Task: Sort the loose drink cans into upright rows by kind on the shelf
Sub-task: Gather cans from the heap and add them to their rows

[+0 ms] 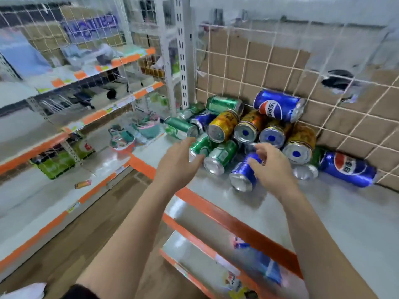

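Loose cans heaped on their sides on shelf, piled against wire mesh; green, blue and orange mixed. Left hand spread wide in front of mesh, fingertips at green can. Right hand loosely open over blue can, nothing gripped.

Light: bright and even; I cannot tell its source.
Glare: soft sheen on the shelf at 4 o'clock.
Shadows: faint, just under the cans.
Blur: I get smearing from 9 to 12 o'clock.
Distortion: lines bend at the edges.
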A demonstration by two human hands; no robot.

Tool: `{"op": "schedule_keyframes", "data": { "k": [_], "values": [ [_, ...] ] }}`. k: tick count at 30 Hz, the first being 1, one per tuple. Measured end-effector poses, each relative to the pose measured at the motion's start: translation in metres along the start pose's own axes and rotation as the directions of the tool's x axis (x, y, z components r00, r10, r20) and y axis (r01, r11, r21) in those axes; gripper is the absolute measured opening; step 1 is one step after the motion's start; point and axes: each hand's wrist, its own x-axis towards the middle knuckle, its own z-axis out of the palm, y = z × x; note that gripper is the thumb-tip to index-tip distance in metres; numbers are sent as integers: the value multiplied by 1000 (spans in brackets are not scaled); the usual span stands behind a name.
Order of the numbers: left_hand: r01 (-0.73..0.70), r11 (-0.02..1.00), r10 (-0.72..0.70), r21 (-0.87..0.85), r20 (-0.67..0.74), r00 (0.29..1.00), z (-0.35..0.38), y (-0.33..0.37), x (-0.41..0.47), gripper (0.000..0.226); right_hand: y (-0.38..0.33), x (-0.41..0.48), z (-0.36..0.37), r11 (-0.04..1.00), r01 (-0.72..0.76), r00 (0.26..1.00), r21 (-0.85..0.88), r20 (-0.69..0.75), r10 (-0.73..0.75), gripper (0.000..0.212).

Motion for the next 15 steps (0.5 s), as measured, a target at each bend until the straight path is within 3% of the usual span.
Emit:
{"op": "schedule_keyframes", "data": {
  "k": [8,15],
  "values": [
    [-244,968,249,-58,113,962,-1,-2,83,50,-19,25,1,983,-176,961,-46,-223,162,35],
    [-258,960,272,-110,142,952,13,9,146,43,-21,75,-13,980,-129,917,-152,-394,60,33]
  ]
}}
